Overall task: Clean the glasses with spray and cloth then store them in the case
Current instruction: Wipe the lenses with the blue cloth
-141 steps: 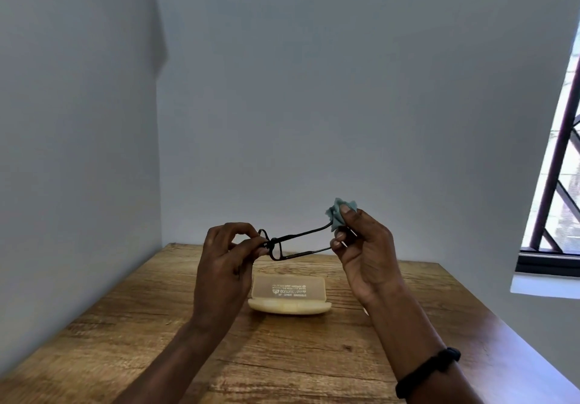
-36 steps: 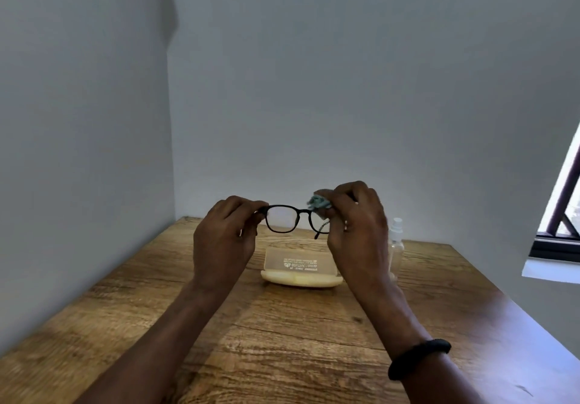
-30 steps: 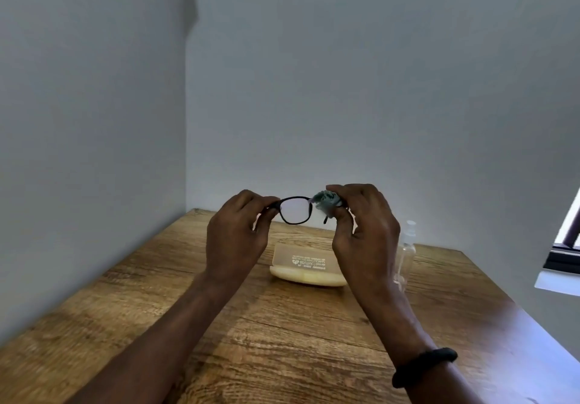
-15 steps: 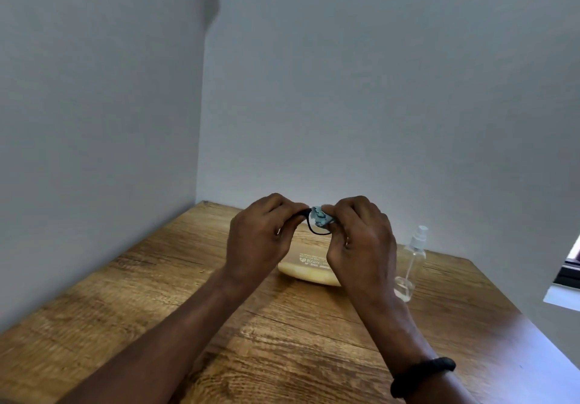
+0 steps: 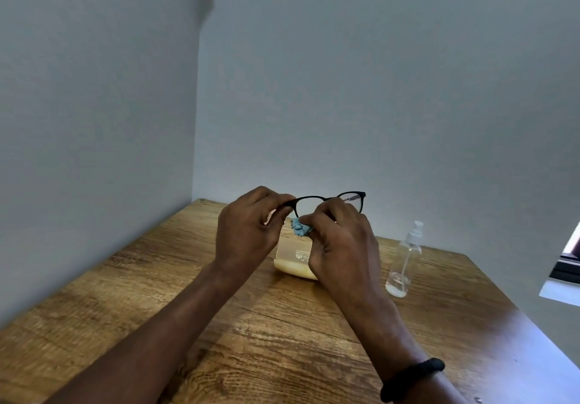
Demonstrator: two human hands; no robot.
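Observation:
I hold black-framed glasses [image 5: 356,196] in the air above the wooden table [image 5: 282,325]. My left hand [image 5: 248,231] pinches the frame's left end. My right hand [image 5: 340,240] presses a crumpled light-blue cloth [image 5: 300,228] against the left lens from below and hides most of the right lens. An open cream glasses case [image 5: 292,262] lies on the table behind my hands, partly hidden by them. A clear spray bottle [image 5: 405,262] with a white nozzle stands upright to the right of the case.
Grey walls close the table at the left and the back. A window sill [image 5: 561,297] juts in at the right edge. A black band sits on my right wrist [image 5: 411,378].
The glasses have turned to face me again and risen a little. The cloth has shifted from the top of the frame to the lower part of the left lens. The view swung left.

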